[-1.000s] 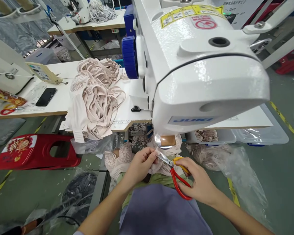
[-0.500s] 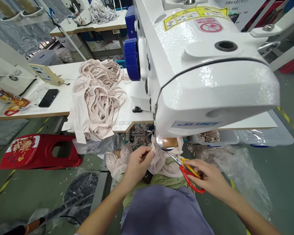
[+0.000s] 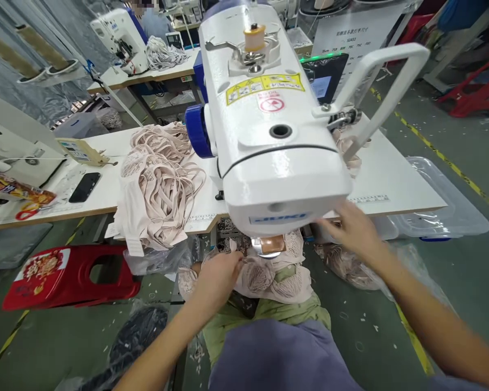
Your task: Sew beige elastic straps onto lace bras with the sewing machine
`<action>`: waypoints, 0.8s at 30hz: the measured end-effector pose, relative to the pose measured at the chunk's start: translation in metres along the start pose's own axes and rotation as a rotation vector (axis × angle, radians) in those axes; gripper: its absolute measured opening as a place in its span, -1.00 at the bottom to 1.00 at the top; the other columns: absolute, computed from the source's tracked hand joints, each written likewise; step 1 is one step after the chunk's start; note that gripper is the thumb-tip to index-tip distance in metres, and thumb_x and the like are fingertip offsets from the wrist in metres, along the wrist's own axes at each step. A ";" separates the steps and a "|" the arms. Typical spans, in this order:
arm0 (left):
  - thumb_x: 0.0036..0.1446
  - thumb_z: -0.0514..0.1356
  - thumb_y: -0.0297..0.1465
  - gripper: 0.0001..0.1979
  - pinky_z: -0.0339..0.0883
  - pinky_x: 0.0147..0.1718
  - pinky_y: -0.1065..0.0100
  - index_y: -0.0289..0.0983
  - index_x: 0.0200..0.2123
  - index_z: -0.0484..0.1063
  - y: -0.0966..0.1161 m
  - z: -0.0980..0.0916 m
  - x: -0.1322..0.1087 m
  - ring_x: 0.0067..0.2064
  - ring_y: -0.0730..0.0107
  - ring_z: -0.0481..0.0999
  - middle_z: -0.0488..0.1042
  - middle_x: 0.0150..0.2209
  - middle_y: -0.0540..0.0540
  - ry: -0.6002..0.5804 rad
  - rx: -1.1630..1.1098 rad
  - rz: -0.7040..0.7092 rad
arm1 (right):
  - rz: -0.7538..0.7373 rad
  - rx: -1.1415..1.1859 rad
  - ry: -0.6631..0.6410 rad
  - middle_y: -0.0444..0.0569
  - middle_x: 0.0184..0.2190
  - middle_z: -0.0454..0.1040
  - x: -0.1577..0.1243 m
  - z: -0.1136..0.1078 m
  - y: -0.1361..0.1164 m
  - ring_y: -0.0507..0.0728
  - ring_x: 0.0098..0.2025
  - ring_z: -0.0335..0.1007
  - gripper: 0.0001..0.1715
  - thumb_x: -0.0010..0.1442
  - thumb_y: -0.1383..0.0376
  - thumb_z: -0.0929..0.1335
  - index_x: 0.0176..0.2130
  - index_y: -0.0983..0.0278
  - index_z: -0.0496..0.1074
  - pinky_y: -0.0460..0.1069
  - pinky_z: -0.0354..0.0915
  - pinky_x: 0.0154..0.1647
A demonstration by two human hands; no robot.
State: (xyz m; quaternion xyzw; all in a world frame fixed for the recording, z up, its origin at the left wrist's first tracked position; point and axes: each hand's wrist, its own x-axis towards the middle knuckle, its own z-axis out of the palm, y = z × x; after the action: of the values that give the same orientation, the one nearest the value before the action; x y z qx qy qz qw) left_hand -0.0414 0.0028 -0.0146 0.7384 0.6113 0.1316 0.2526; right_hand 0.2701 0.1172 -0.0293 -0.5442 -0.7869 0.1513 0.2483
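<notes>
My left hand [image 3: 219,274] is closed, pinching the edge of a beige lace bra [image 3: 257,276] to the left of the sewing machine's needle area. A light tip of fabric stands up above the fingers. The bra's cups hang over my lap, below the front of the white sewing machine [image 3: 285,179]. My right hand [image 3: 354,231] is at the right side of the machine head, slightly blurred. Its fingertips are partly hidden behind the head, and whatever they may hold cannot be made out. The red-and-yellow scissors are out of sight.
A pile of beige bras [image 3: 158,190] lies on the table left of the machine. Beyond it are a black phone [image 3: 85,187] and red-handled scissors [image 3: 27,210]. A red stool [image 3: 73,274] stands at lower left; a clear plastic bin [image 3: 444,217] is at right.
My right hand has moved up from the bra to beside the machine head, and the scissors it held no longer show. My left hand has lowered slightly leftward. The view has shifted, revealing the machine's top.
</notes>
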 end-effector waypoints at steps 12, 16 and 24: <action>0.38 -0.09 -0.16 -0.57 0.04 -0.59 0.42 -0.19 -0.52 0.18 0.078 0.038 0.000 -0.60 0.48 0.20 0.25 -0.61 0.07 0.103 -0.641 -0.063 | 0.370 0.890 -0.130 -0.06 -0.46 0.47 -0.069 0.036 -0.097 0.09 -0.43 0.41 -0.54 0.29 -0.07 0.24 -0.25 0.24 0.45 -0.06 0.38 -0.41; 0.34 0.03 -0.19 -0.70 0.12 -0.55 0.41 -0.25 -0.12 0.43 0.066 0.034 0.005 -0.56 0.42 0.34 0.41 -0.56 0.04 0.254 -0.516 -0.108 | 0.341 0.745 -0.070 -0.18 -0.59 0.36 -0.021 0.026 -0.097 0.03 -0.55 0.24 -0.78 0.12 0.11 0.35 -0.36 0.21 0.33 -0.10 0.23 -0.54; 0.36 0.00 -0.36 -0.66 0.05 -0.49 0.30 -0.22 -0.18 0.59 0.045 0.029 0.015 -0.56 0.31 0.44 0.52 -0.59 -0.07 0.446 0.136 0.143 | 0.155 0.578 -0.152 -0.19 -0.58 0.37 0.028 0.040 -0.081 0.09 -0.47 0.30 -0.89 0.13 0.21 0.35 -0.37 0.19 0.34 -0.02 0.30 -0.39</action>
State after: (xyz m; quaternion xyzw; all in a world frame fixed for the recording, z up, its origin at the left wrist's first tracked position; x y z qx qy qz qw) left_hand 0.0143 0.0055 -0.0161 0.7477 0.6057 0.2675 0.0514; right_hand 0.1763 0.1153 -0.0150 -0.4968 -0.6837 0.4275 0.3210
